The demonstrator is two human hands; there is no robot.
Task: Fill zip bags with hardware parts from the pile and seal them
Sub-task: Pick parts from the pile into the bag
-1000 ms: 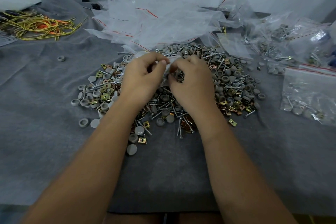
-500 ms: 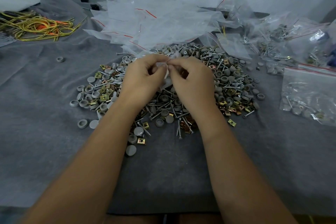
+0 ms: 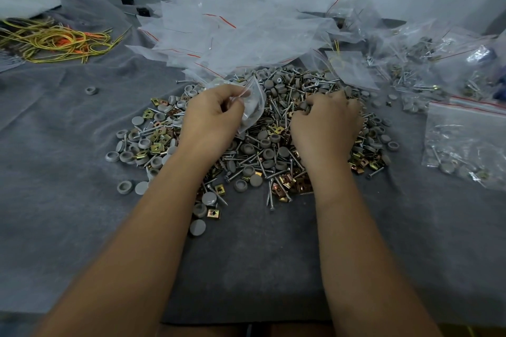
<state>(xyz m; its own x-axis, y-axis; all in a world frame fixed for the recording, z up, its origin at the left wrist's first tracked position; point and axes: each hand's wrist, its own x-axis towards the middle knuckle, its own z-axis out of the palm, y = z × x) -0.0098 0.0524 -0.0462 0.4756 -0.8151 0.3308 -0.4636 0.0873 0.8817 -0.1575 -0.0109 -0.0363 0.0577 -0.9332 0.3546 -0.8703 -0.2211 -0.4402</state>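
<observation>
A pile of hardware parts (image 3: 262, 150), made of grey round caps, screws and brass clips, lies on the grey cloth in the middle. My left hand (image 3: 210, 120) pinches a small clear zip bag (image 3: 253, 107) by its red-lined mouth above the pile's left part; some grey caps show inside it. My right hand (image 3: 327, 123) rests on the right part of the pile with its fingers curled down among the parts. What the fingers hold is hidden.
A heap of empty zip bags (image 3: 232, 35) lies behind the pile. Filled bags (image 3: 438, 63) are stacked at the back right, and one filled bag (image 3: 468, 142) lies at the right. Yellow wire ties (image 3: 54, 41) sit at the far left. A stray cap (image 3: 91, 90) lies left.
My hands were together on the bag. My right hand has let go and moved right onto the pile. My left hand keeps the bag.
</observation>
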